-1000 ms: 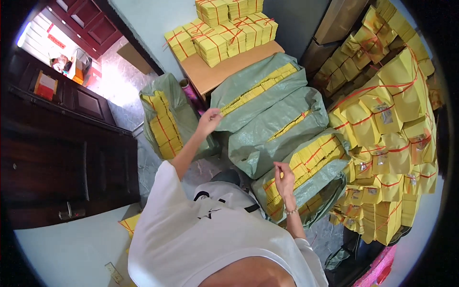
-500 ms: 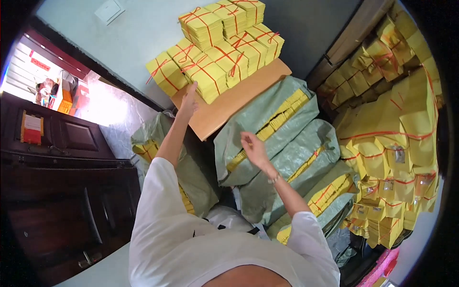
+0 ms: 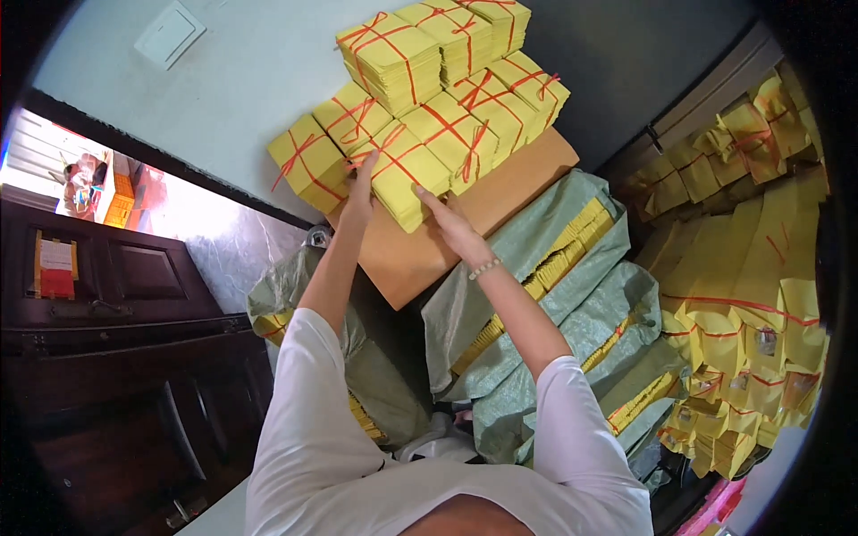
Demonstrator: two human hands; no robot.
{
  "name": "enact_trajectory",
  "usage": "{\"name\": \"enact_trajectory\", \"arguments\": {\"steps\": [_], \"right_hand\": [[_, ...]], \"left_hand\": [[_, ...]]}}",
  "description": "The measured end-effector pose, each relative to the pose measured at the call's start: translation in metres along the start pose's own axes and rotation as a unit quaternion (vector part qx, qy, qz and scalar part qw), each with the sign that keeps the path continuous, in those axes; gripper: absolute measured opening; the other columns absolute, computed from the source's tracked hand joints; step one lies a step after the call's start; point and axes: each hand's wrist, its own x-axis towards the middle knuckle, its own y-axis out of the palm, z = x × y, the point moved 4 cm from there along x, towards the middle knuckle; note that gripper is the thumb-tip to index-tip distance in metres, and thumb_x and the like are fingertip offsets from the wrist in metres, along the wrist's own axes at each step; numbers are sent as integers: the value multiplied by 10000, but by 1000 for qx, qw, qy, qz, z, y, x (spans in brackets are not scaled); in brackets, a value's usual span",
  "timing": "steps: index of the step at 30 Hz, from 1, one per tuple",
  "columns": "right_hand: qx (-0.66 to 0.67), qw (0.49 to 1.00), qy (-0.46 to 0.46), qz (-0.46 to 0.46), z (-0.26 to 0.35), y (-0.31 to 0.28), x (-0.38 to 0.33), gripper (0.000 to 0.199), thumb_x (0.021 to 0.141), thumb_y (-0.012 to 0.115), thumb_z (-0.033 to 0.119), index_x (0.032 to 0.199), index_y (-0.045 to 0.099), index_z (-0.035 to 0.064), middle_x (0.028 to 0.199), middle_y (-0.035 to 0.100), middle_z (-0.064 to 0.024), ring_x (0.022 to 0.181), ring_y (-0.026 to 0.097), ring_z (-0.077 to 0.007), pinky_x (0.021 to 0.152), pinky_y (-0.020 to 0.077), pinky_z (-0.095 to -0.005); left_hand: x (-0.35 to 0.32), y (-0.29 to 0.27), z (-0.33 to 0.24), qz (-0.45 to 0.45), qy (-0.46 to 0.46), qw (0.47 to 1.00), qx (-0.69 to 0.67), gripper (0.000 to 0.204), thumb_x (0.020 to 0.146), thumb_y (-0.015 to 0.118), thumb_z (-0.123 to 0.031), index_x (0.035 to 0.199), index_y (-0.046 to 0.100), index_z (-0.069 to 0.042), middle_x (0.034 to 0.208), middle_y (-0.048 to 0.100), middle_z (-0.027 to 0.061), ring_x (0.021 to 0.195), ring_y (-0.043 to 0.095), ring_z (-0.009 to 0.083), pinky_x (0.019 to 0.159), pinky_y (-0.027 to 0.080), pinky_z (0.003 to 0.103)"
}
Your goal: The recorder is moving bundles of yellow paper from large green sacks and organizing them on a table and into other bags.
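A bundle of yellow paper envelopes [image 3: 407,179], tied crosswise with red string, sits at the front of a stack on a brown board [image 3: 438,259]. My left hand [image 3: 360,189] grips its left side, fingertips up by the top edge. On its right front side is my right hand [image 3: 453,225], thumb on the top face and the other fingers partly hidden at the side. More bundles of the same kind lie against it: one [image 3: 308,168] on the left, another [image 3: 451,129] to the right and behind. An upper layer of bundles [image 3: 393,62] rests at the back.
Green woven sacks [image 3: 509,286] filled with yellow envelopes stand below the board on the right, with another sack [image 3: 380,384] on the left. Heaped yellow bundles [image 3: 742,268] line the right side. A dark wooden door [image 3: 134,375] stands at the left.
My right hand has moved up and left from above the sacks onto the front bundle. My left hand stays at its left side. The view has shifted closer to the stack.
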Motion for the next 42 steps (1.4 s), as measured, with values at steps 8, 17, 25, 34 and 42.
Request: {"name": "enact_trajectory", "arguments": {"steps": [8, 17, 25, 34, 42], "right_hand": [[-6, 1000, -10, 16, -28, -2, -41, 578, 819, 738, 284, 1257, 498, -6, 1210, 590, -91, 1091, 579, -174, 910, 496, -307], [-219, 940, -27, -258, -76, -7, -57, 1053, 650, 764, 534, 1367, 234, -26, 1316, 319, -264, 1291, 284, -408, 1080, 276, -456], [-287, 845, -341, -296, 22, -6, -198, 1138, 514, 840, 419, 1358, 204, -3, 1320, 259, -281, 1234, 307, -463, 1000, 326, -534], [-275, 794, -297, -454, 61, -132, -455, 1390, 475, 876, 458, 1432, 1, -43, 1394, 166, -315, 1327, 173, -477, 1087, 183, -527], [19, 757, -389, -525, -29, -282, -673, 1214, 666, 819, 367, 1439, -37, -12, 1408, 214, -189, 1308, 304, -300, 1080, 307, -403]], "left_hand": [[-88, -47, 28, -91, 20, 990, 103, 348, 847, 691, -368, 1108, 563, -177, 684, 484, -118, 430, 335, 8, 377, 205, 193], [-134, -44, 33, 36, -131, 990, 34, 596, 848, 580, -518, 1329, 451, -190, 1298, 527, 55, 1131, 550, 218, 865, 506, 451], [-238, 55, -9, 155, 84, 983, -58, 697, 884, 468, -458, 1462, 281, -115, 1462, 329, 142, 1319, 372, 334, 1080, 342, 516], [-398, 225, 47, 336, 102, 936, 11, 799, 847, 482, -504, 1452, 238, -43, 1416, 360, 189, 1270, 424, 314, 999, 432, 474], [-590, 337, 201, 508, -168, 841, 81, 668, 886, 523, -420, 1427, 292, -103, 1399, 401, 102, 1257, 445, 286, 1042, 385, 460]]}}
